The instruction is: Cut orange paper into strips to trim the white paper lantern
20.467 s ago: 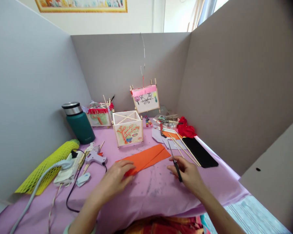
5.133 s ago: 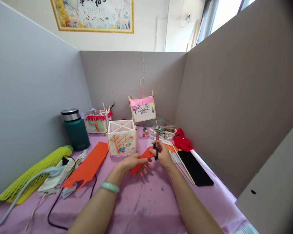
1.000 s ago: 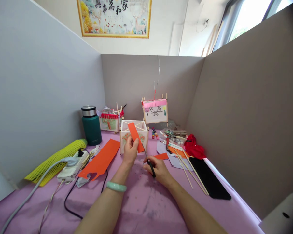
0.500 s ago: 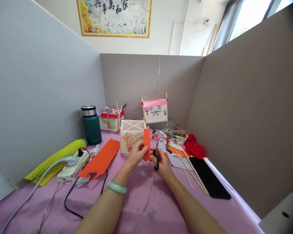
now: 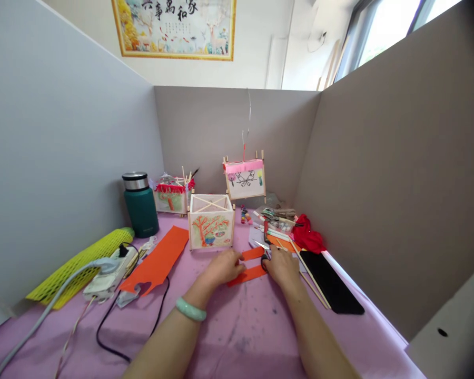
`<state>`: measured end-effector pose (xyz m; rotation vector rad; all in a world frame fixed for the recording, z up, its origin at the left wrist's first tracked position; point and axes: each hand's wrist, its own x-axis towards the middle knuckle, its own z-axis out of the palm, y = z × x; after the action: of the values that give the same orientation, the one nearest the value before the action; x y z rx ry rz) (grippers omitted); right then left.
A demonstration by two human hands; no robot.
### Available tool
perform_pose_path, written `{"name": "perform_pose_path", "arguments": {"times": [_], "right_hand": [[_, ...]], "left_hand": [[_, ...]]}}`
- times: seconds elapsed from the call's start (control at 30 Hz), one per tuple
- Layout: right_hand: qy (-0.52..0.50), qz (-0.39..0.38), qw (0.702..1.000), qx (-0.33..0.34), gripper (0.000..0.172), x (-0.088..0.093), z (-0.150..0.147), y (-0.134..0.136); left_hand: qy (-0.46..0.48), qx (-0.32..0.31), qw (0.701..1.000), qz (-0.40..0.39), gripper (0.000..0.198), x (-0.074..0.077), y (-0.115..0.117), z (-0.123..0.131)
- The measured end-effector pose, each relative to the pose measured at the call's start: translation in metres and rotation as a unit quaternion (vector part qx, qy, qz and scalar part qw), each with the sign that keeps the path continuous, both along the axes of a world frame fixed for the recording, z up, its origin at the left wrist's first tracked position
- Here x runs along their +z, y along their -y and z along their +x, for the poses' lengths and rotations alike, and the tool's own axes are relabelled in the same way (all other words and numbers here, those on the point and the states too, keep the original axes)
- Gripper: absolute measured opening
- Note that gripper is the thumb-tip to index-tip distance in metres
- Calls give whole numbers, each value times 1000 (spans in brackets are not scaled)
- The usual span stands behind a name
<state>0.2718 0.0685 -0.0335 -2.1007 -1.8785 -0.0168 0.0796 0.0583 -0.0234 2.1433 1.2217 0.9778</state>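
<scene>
While resting low on the table (image 5: 237,337), left hand (image 5: 222,267) lies flat, fingers loosely spread, tips on orange strip (image 5: 248,273). Second strip (image 5: 253,253) just behind. Right hand (image 5: 281,266) curled round scissors (image 5: 262,247), blades pointing left, approx. shut.

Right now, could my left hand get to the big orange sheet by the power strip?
Probably yes. The left hand rests on the small orange strips, and the big orange sheet lies flat to its left with only purple cloth between. A black cable passes under the sheet's near end.
</scene>
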Motion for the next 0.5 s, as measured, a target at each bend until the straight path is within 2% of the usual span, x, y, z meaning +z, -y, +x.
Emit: {"name": "perform_pose_path", "arguments": {"times": [0.13,0.23,0.3,0.37,0.5], "right_hand": [[54,-7,998,-6,29,2,-3,4],[76,-11,997,-8,31,3,-4,5],[84,-17,996,-9,32,4,-5,5],[90,-21,996,-12,31,4,-7,5],[100,-19,995,-16,31,6,-9,6]], "left_hand": [[-7,24,998,60,8,17,9,-1],[2,67,991,117,6,47,8,-21],[20,130,978,159,8,73,2,-48],[45,226,953,195,14,98,-8,-85],[68,430,870,230,36,134,-32,-164]]}}
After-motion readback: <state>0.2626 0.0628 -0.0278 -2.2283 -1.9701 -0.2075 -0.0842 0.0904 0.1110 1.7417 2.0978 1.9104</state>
